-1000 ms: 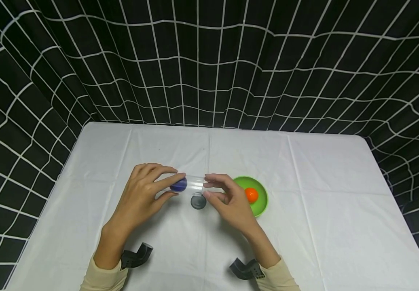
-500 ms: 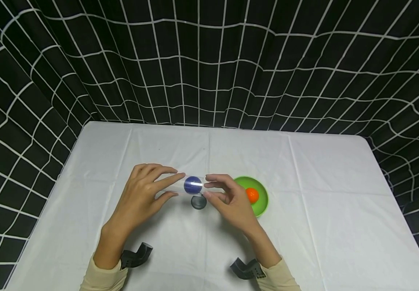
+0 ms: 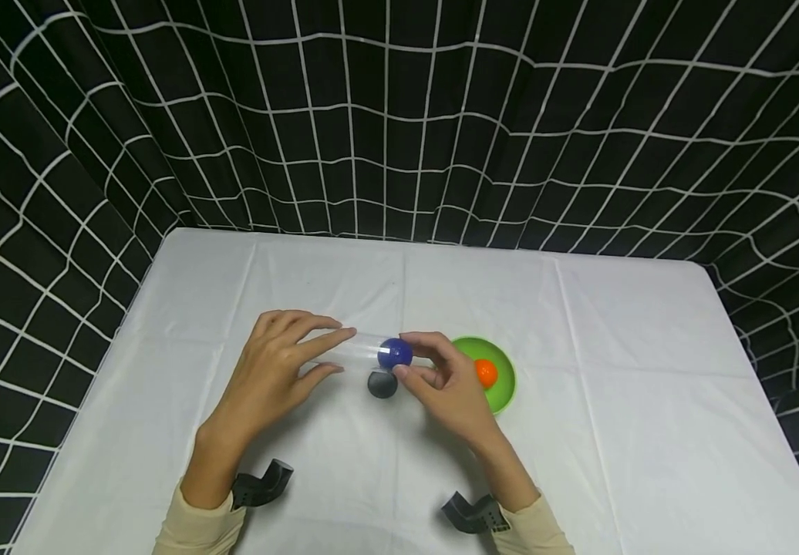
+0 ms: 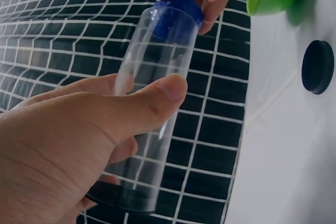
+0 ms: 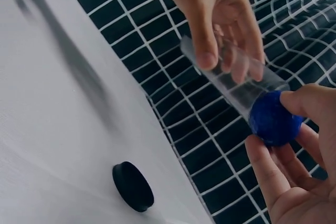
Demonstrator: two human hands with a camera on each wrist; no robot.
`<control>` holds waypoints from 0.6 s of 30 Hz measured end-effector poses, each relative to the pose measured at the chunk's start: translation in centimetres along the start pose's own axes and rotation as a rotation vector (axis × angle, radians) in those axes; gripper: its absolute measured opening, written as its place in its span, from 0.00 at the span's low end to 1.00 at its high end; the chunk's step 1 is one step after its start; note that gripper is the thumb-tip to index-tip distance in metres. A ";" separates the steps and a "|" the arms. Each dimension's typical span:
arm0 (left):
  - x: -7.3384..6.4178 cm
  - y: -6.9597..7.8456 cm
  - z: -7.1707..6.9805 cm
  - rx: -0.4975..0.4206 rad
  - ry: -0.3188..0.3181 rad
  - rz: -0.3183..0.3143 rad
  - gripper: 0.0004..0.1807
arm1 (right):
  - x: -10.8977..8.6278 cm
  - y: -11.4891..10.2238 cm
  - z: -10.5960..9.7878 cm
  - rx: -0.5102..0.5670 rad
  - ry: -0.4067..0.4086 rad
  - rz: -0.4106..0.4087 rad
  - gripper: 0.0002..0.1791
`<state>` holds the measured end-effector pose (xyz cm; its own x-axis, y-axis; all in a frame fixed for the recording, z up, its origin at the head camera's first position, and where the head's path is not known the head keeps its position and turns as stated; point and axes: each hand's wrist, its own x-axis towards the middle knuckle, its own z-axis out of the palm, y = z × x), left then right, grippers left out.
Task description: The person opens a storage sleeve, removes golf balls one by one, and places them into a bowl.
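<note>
My left hand [image 3: 274,362] grips a clear plastic tube [image 4: 152,66] around its side, thumb on one face and fingers behind. A dark cap covers the tube's end near the left palm. At the opposite, open end a blue ball [image 5: 275,119] sticks partly out of the mouth. The thumb and fingertips of my right hand [image 3: 448,385] pinch this ball, as the right wrist view shows. Below the tube, a round black lid [image 3: 382,384] lies on the white cloth.
Just right of my right hand stands a green bowl [image 3: 505,381] with an orange ball [image 3: 486,373] in it. A white cloth covers the table [image 3: 615,324]. Dark curtains with white netting [image 3: 399,131] rise behind and at both sides.
The blue ball has moved right through the tube, from near my left fingers to the open end, and partly out. My right fingers now hold it. My left hand has barely moved.
</note>
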<state>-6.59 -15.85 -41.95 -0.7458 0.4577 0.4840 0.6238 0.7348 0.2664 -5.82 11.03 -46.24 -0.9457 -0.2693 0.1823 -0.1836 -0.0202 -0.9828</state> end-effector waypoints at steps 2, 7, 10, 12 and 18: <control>-0.1 0.0 0.2 -0.019 -0.003 -0.004 0.27 | -0.2 -0.2 -0.2 0.009 0.013 0.007 0.24; -0.2 0.2 0.4 -0.052 -0.014 -0.022 0.27 | -0.4 -0.6 -1.0 0.055 0.026 0.002 0.25; -0.1 0.1 0.5 -0.055 -0.010 -0.025 0.27 | -0.2 -0.9 -2.0 0.034 0.049 -0.031 0.25; 0.0 0.1 0.5 -0.057 -0.006 -0.024 0.27 | -0.2 -1.0 -2.7 -0.001 0.059 -0.062 0.24; 0.0 0.0 0.3 -0.073 0.000 -0.034 0.28 | -0.3 -1.5 -4.8 -0.120 0.059 -0.093 0.22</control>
<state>-6.65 -15.68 -42.24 -0.7669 0.4332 0.4734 0.6135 0.7115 0.3426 -6.53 15.78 -44.66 -0.9365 -0.2148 0.2771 -0.2985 0.0741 -0.9515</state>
